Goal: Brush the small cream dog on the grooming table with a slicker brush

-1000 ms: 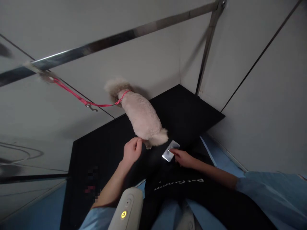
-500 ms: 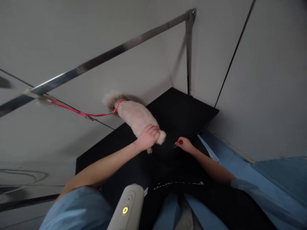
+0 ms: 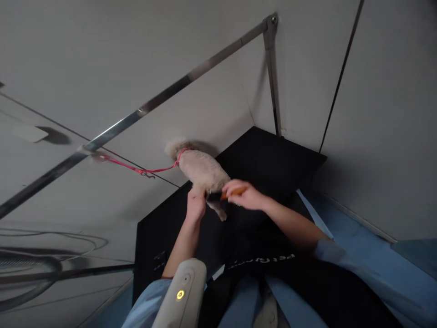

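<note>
A small cream-coloured curly dog (image 3: pixel 201 168) stands on a black table (image 3: pixel 273 159), facing away, tied by a pink leash (image 3: pixel 136 169) to a metal bar (image 3: pixel 164 93). My left hand (image 3: pixel 196 205) is closed against the dog's hind end, by its back leg. My right hand (image 3: pixel 244 196) is closed round the orange handle of a brush (image 3: pixel 229 194), whose head lies at the dog's rump. The brush's head is mostly hidden by fur and shadow.
A metal upright (image 3: pixel 273 77) rises at the table's far corner and joins the bar. Grey walls stand behind and to the right. A white device with a lit yellow button (image 3: pixel 180 296) hangs at my chest over a black apron (image 3: pixel 290 282).
The brush, first held low near the table edge, has come up to the dog's rump in my right hand. My left hand moved from on top of the rump down to its hind end.
</note>
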The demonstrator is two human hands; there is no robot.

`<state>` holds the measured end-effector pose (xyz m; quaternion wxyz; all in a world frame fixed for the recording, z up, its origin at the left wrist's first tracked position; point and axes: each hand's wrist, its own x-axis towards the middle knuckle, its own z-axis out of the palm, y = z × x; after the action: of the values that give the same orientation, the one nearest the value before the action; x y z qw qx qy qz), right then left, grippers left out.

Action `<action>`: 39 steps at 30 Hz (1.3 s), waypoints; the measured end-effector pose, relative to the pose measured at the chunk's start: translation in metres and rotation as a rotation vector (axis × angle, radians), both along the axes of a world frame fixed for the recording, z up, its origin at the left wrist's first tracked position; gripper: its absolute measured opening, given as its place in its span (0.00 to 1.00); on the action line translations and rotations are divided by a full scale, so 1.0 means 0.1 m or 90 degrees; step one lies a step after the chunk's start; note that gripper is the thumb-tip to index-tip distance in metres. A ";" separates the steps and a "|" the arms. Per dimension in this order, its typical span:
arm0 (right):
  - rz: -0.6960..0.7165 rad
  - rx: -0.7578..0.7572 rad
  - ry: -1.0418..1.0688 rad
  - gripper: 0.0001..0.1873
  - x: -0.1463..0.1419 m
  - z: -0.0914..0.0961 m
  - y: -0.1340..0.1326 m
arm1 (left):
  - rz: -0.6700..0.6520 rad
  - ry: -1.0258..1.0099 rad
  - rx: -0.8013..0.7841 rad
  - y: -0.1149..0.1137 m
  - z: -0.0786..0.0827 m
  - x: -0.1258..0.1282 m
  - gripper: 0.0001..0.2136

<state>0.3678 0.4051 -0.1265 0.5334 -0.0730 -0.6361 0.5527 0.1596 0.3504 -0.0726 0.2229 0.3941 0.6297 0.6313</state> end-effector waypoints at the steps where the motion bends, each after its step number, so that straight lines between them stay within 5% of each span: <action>1: -0.099 -0.037 0.063 0.10 -0.01 0.12 0.07 | 0.003 -0.043 0.016 0.00 -0.01 0.01 0.13; 3: -0.175 -0.073 0.131 0.11 -0.03 0.25 0.18 | 0.006 -0.095 0.032 -0.02 -0.02 0.03 0.15; 7: 0.031 -0.122 0.076 0.16 -0.16 0.19 0.20 | 0.029 -0.133 0.056 -0.08 -0.01 0.10 0.11; 11: -0.020 -0.263 0.154 0.18 -0.34 0.05 0.13 | 0.072 -0.189 0.063 -0.10 -0.02 0.18 0.12; 15: 0.067 -0.303 0.150 0.22 -0.39 -0.04 0.19 | 0.116 -0.208 0.055 -0.09 -0.03 0.24 0.09; 18: -0.076 -0.384 0.227 0.24 -0.34 -0.06 0.30 | 0.109 -0.219 0.085 -0.09 -0.03 0.26 0.10; 20: -0.089 -0.369 0.227 0.24 -0.32 -0.08 0.33 | 0.113 -0.232 0.091 -0.09 -0.04 0.27 0.11; 23: 0.059 -0.338 0.134 0.25 -0.33 -0.11 0.33 | 0.126 -0.237 0.092 -0.11 -0.05 0.27 0.09; 28: -0.099 -0.394 0.199 0.23 -0.33 -0.17 0.39 | 0.096 -0.216 0.105 -0.15 -0.09 0.27 0.13; 32: 0.062 -0.385 0.117 0.25 -0.37 -0.20 0.38 | 0.101 -0.203 0.119 -0.20 -0.13 0.28 0.17; 36: -0.107 -0.431 0.175 0.26 -0.39 -0.19 0.36 | 0.113 -0.234 0.128 -0.26 -0.17 0.27 0.22; 39: 0.019 -0.381 0.094 0.25 -0.39 -0.18 0.29 | 0.110 -0.197 0.125 -0.29 -0.19 0.25 0.16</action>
<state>0.3291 0.4340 -0.1450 0.5250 -0.1771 -0.4055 0.7270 0.1843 0.3216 -0.0914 0.2225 0.2569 0.5550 0.7593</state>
